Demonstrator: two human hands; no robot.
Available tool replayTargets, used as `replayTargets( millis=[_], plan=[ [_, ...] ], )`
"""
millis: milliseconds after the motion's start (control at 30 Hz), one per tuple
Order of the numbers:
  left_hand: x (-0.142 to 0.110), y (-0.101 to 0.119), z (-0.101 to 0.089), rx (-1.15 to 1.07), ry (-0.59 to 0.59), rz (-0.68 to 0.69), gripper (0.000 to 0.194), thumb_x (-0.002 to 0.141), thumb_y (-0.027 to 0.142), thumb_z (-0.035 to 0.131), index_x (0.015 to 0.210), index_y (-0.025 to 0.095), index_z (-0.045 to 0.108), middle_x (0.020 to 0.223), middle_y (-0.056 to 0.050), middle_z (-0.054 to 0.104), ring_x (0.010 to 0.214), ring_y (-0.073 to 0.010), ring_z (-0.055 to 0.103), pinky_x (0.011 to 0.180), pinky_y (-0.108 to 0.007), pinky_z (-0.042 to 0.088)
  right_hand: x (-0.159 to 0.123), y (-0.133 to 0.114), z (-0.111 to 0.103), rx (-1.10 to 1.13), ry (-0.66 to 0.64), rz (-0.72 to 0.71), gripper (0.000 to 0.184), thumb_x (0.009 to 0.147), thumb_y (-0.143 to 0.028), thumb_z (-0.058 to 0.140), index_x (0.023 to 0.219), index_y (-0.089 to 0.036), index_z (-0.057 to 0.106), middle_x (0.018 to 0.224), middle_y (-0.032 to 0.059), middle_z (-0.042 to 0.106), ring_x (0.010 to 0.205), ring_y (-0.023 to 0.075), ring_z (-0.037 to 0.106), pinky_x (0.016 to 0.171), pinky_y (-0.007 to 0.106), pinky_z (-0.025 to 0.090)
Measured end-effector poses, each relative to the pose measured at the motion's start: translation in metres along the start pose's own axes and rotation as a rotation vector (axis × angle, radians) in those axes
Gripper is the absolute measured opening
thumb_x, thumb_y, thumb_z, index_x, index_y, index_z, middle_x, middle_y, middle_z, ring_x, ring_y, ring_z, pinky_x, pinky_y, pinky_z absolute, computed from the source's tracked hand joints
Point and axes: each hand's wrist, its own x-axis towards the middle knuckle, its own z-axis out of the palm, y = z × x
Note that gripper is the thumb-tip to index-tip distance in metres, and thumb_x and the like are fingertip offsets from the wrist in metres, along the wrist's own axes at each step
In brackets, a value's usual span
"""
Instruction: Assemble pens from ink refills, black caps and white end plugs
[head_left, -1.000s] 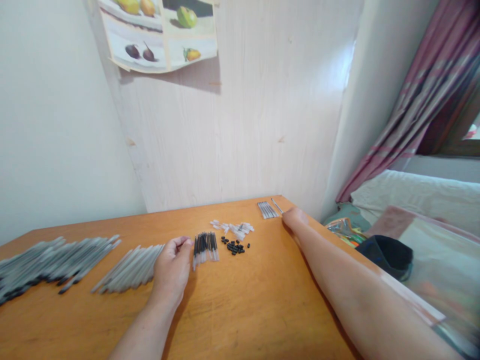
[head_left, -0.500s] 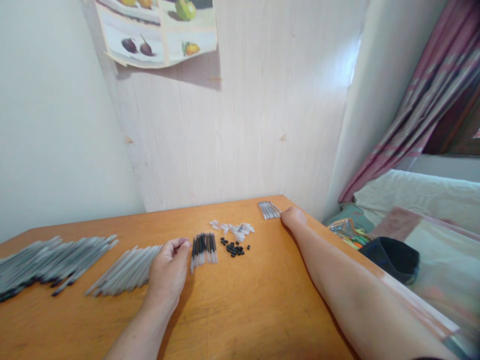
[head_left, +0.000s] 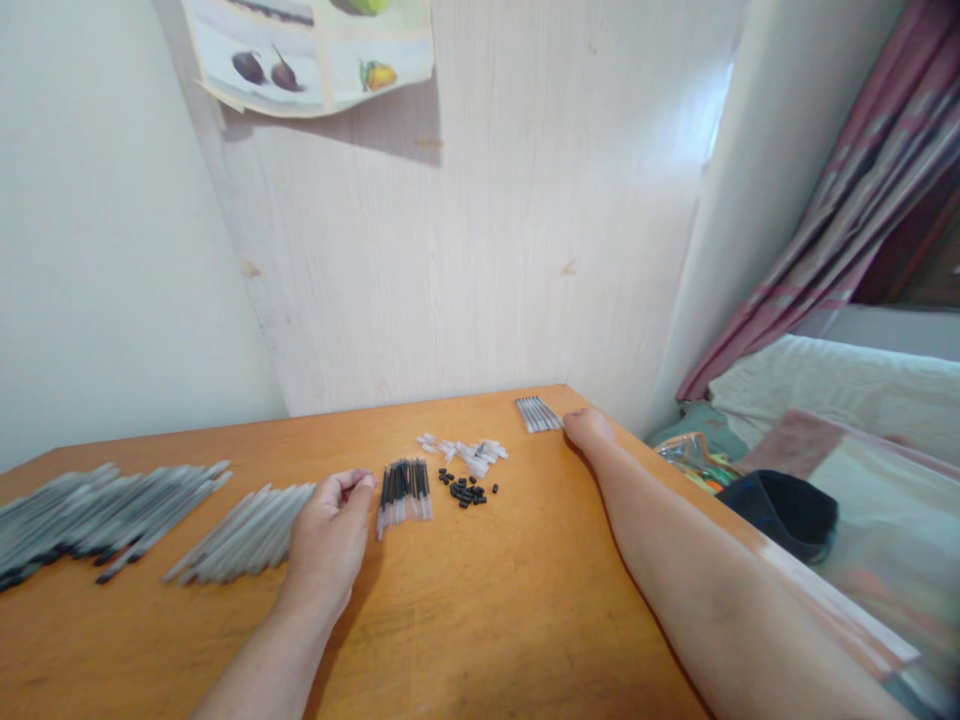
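Note:
On the wooden table, my left hand (head_left: 330,520) is closed, thumb and forefinger drawn together. Nothing sticks out of it, and anything between the fingertips is hidden. Just right of it lies a row of dark pen refills (head_left: 405,490) with pale ends. Left of and partly behind it are clear pen barrels (head_left: 236,540). My right hand (head_left: 589,430) is stretched to the far right corner, its fingers closed at the near end of the rightmost pen in a neat row of slim pens (head_left: 537,413). Its fingertips are mostly hidden.
Black plugs (head_left: 466,491) and whitish caps (head_left: 480,456) lie loose mid-table. A large pile of grey barrels with black ends (head_left: 142,515) spreads at the left. Beyond the table's right edge are a dark open container (head_left: 784,515) and a clear bag (head_left: 690,460).
The rightmost pen, slanted away from the row before, now lies in line with the others beside my right hand. My left hand keeps its closed shape. The view has tipped slightly downward.

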Motion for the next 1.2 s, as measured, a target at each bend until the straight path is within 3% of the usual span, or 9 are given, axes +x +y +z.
replayTargets(
  millis=[700, 1200],
  plan=[
    [0.0019, -0.0020, -0.0013, 0.031, 0.006, 0.003, 0.036, 0.071, 0.048, 0.067, 0.093, 0.019, 0.068, 0.094, -0.004, 0.071, 0.094, -0.0232, 0.063, 0.091, -0.035, 0.044, -0.0040, -0.0010, -0.0004, 0.017, 0.002, -0.046, 0.026, 0.084, -0.027, 0.053, 0.089, -0.017, 0.076, 0.103, 0.0160, 0.072, 0.097, 0.0289, 0.067, 0.077, 0.033, 0.049],
    [0.0024, 0.0019, -0.0009, 0.025, 0.024, -0.015, 0.034, 0.069, 0.046, 0.067, 0.091, 0.020, 0.067, 0.093, -0.003, 0.071, 0.096, -0.0232, 0.063, 0.092, -0.035, 0.045, 0.0047, 0.0027, 0.0000, 0.071, -0.005, 0.001, 0.028, 0.085, -0.030, 0.049, 0.083, -0.015, 0.073, 0.099, 0.0179, 0.071, 0.095, 0.0268, 0.066, 0.074, 0.030, 0.048]
  ],
)
